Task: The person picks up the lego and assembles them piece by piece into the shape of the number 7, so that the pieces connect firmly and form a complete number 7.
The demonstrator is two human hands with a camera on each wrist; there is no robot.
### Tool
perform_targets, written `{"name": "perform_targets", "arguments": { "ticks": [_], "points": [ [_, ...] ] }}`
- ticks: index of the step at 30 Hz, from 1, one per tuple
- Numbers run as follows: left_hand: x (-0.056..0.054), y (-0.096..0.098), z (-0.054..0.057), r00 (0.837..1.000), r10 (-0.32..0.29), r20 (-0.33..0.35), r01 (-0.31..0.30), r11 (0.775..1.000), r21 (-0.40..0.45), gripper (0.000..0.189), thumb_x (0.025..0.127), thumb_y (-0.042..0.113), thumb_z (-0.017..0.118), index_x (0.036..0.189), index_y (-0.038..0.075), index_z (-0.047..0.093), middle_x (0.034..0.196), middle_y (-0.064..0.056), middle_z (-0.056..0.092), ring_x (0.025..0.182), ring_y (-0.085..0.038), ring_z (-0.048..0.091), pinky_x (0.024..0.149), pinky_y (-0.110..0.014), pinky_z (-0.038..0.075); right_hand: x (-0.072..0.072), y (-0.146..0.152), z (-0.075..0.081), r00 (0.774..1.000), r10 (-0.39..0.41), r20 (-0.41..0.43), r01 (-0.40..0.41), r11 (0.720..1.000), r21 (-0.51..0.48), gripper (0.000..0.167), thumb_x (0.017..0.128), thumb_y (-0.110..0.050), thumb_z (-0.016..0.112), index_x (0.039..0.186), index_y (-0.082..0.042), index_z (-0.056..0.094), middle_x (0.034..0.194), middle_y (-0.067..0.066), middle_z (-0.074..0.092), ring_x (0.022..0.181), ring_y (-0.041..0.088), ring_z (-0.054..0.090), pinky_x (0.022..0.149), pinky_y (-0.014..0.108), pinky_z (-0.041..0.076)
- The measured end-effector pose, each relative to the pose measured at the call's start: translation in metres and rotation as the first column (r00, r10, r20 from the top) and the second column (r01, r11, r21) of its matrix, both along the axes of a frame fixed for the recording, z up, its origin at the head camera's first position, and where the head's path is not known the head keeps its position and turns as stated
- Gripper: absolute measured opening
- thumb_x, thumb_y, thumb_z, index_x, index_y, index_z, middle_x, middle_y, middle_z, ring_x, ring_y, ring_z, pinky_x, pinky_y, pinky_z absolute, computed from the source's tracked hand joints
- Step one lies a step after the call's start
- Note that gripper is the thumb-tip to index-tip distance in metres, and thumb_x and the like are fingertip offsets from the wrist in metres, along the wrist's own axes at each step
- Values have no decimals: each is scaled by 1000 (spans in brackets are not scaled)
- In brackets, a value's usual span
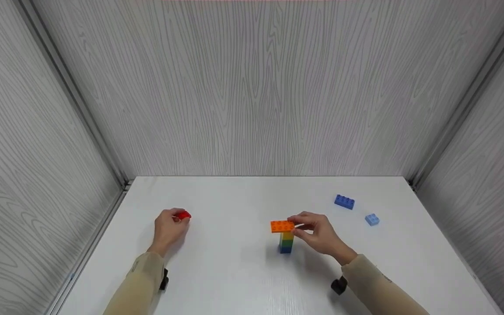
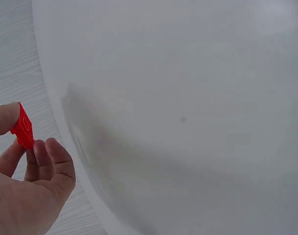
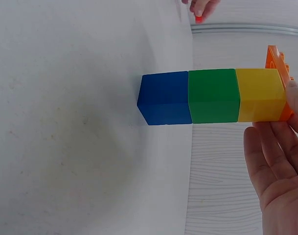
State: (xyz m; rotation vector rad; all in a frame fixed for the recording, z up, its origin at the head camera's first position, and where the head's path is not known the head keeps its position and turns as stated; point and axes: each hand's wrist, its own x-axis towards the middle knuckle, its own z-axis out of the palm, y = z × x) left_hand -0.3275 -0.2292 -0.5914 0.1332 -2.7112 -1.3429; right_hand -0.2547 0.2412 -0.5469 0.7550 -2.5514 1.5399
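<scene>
Tan sleeves (image 1: 138, 284) nearest; left hand (image 1: 169, 229) pinches a small red piece (image 1: 184, 215) between thumb and fingers, at the left side of the table (image 1: 234, 280); right hand (image 1: 317, 234) pinches the right end of the orange plate (image 1: 282, 226), atop an upright yellow-green-blue stack (image 3: 213, 95), probably steadying its leftward overhang; blue brick (image 1: 344, 201) and light-blue brick (image 1: 372, 219) lie loose beyond, apparently kept out of the way.

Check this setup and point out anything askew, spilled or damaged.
Only the orange plate looks lopsided: it overhangs the block stack on the side toward the left hand, rather than sitting centred. The block stack itself looks straight, and no spill or breakage shows.
</scene>
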Motion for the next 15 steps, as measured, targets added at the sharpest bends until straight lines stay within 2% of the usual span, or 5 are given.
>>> {"name": "perform_targets", "arguments": {
  "ticks": [8, 15],
  "points": [
    [7, 12, 5, 1000, -22, -12, 21, 1000, -8, 38, 104, 14, 74, 138, 0, 75, 134, -24, 71, 120, -36, 65, 106, -47, 60, 1, -1, 4, 1000, -6, 23, 5, 1000, 10, 35, 105, -15, 80, 139, -8, 79, 128, 16, 81, 115, 31, 79, 101, 20, 62],
    [13, 24, 11, 995, -59, -78, 59, 998, -11, 36, 103, 12, 77, 137, 1, 76, 132, -23, 75, 119, -36, 67, 105, -47, 59, 2, 1, 3, 1000, -6, 15, 6, 1000, 17, 35, 106, -16, 79, 139, -6, 79, 129, 16, 81, 115, 29, 79, 102, 23, 64]
  ]
}}
